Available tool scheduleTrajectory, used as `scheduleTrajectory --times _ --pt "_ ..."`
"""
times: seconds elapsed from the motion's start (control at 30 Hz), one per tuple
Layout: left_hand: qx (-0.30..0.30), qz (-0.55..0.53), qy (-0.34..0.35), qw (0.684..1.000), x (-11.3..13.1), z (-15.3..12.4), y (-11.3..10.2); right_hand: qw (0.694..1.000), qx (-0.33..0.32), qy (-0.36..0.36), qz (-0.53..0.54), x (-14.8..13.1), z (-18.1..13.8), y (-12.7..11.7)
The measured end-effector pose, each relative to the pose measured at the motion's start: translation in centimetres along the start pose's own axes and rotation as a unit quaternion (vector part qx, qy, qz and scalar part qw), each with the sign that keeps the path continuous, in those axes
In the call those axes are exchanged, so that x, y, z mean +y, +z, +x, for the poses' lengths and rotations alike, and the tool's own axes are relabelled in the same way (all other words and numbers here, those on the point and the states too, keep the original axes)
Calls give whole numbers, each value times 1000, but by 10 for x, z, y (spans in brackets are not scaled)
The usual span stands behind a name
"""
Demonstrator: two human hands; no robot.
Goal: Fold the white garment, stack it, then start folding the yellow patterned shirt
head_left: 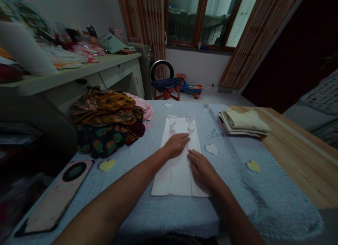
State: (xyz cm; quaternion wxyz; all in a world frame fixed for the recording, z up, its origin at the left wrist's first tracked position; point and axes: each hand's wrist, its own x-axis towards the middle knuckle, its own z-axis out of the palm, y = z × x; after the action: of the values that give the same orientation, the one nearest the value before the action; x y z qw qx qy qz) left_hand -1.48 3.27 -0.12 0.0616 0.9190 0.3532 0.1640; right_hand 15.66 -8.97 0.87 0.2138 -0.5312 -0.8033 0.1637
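A white garment [169, 178] lies flat in front of me, its sides turned in to make a long narrow strip. Ruffled pieces, perhaps straps, show at its far end. My left hand [177, 145] rests palm down across its middle, fingers stretched toward the right and lying on the cloth. Lower down, my right hand [202, 167] lies flat along the garment's right side, fingers extended and pointing away from me. Neither hand grips anything; the cloth under both palms is hidden.
A blue blanket [126, 187] with heart shapes covers much of the wooden table [303, 157]. Crumpled patterned clothes [105, 111] are heaped at left, above a pink phone [56, 199]. Folded clothes [244, 121] are stacked at right. A cluttered desk [124, 63] stands beyond.
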Motion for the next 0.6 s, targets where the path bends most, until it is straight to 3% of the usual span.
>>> scheduleTrajectory --times 0.17,0.6 --pt "21 2 -12 1000 3 -2 -3 1000 -8 -5 12 -3 -10 -6" --pt "4 25 -13 1000 8 -5 -7 998 -22 -9 62 -17 -46 -16"
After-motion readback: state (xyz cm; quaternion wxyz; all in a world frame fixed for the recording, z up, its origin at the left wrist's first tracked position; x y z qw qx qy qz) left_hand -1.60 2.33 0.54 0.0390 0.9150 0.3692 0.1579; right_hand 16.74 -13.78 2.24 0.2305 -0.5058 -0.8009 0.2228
